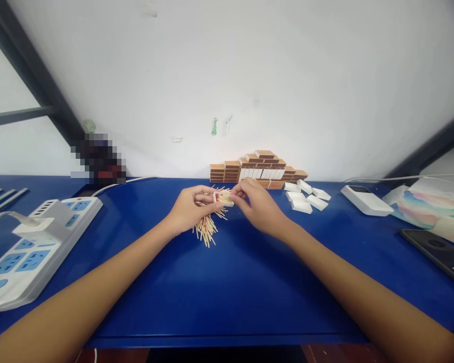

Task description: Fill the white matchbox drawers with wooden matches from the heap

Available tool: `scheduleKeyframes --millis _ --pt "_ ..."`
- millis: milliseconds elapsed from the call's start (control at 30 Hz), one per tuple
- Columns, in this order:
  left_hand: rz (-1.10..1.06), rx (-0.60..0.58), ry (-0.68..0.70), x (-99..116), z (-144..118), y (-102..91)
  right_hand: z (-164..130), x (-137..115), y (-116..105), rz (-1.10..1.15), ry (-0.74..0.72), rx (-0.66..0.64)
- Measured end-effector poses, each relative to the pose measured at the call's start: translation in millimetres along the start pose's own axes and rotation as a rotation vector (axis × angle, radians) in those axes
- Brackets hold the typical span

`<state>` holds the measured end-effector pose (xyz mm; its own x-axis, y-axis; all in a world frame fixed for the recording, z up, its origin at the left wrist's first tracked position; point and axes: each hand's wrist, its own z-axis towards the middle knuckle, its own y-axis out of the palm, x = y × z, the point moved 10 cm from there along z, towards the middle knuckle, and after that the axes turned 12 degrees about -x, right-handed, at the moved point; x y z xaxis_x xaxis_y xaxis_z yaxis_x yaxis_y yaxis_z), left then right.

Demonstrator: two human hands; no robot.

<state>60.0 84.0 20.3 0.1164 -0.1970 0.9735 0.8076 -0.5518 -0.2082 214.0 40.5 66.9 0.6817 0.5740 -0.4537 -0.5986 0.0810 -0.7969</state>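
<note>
Between thumb and fingers, my left hand [191,207] grips a small white matchbox tray [228,203] with red-tipped matches lying in it. My right hand [255,204] is closed in a pinch at the tray's right end, on the matches there; its fingertips partly hide them. Beneath and around the left hand is a loose pile of wooden matches [207,229] on the blue table. Behind the hands, brown matchboxes [265,154] are stacked in a stepped row against the wall, with several white pieces [270,173] standing among them. White matchbox trays [301,205] lie scattered to the right of my right hand.
A white power strip [71,222] with a plugged-in adapter [45,222] sits on the left. On the right are a white device [366,200], a soft plastic packet [431,206] and a black phone [437,252]. Cables run along the wall at the back of the blue table [227,292].
</note>
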Motion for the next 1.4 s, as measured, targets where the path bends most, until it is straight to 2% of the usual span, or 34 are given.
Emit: scheduleKeyframes --millis 100,233,333,467,667,867,1133,1400 --pt "0.010 0.001 0.026 5 -1 2.1 0 -2 3 0.032 -0.004 0.008" --pt "-0.035 0.128 0.038 5 -1 -18.5 3 30 -4 0.061 0.082 0.115" --pt "-0.059 0.258 0.055 5 -3 -38.5 9 54 10 0.004 0.125 0.020" --pt "-0.055 0.309 0.049 6 -5 -46.2 13 68 29 -0.074 0.158 -0.097" --pt "-0.078 0.288 0.060 6 -5 -41.5 10 70 31 -0.124 0.215 -0.186" --pt "0.003 0.289 0.074 6 -5 -43.3 3 70 27 -0.130 0.189 -0.251" --pt "0.108 0.262 0.086 14 -6 -36.0 1 63 27 -0.114 0.120 -0.238" --pt "0.125 0.263 0.082 13 -5 -35.9 -3 52 26 -0.165 0.153 -0.257"
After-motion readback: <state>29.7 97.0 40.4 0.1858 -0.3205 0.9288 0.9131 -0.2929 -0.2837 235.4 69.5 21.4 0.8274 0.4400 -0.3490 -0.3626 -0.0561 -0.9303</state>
